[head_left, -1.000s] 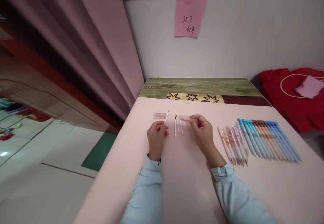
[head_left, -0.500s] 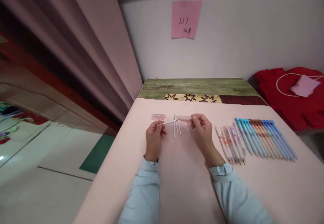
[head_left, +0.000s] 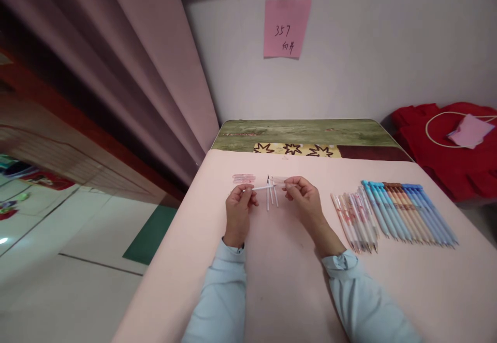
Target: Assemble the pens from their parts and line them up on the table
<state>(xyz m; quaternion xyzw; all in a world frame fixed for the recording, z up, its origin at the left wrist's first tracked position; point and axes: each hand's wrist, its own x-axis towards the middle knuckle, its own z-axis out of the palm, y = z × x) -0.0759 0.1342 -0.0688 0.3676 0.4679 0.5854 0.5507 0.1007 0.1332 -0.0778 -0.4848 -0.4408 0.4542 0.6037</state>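
Between the fingertips of my left hand (head_left: 237, 211) is one end of a thin white pen refill (head_left: 266, 187), held nearly level above the table. My right hand (head_left: 305, 195) is closed in a pinch at the refill's other end, where the fingers cover its tip. Any small part inside that pinch is hidden. Just behind the fingers there is a clear plastic piece (head_left: 278, 179), hard to make out. Under the held refill lie several white refills (head_left: 267, 200) with dark tips pointing away from me. Small pink clear parts (head_left: 244, 178) lie beyond my left hand.
Clear patterned pens (head_left: 355, 221) lie in a group to the right. Beside them runs a row of blue and brown pens (head_left: 407, 213). A pale pink cover (head_left: 287, 281) lies over the table. Red cloth (head_left: 423, 157) is at the far right.
My right hand has moved left and slightly down, to the tip end of the refill. That dark tip showed earlier and is now covered. My left hand has barely shifted.
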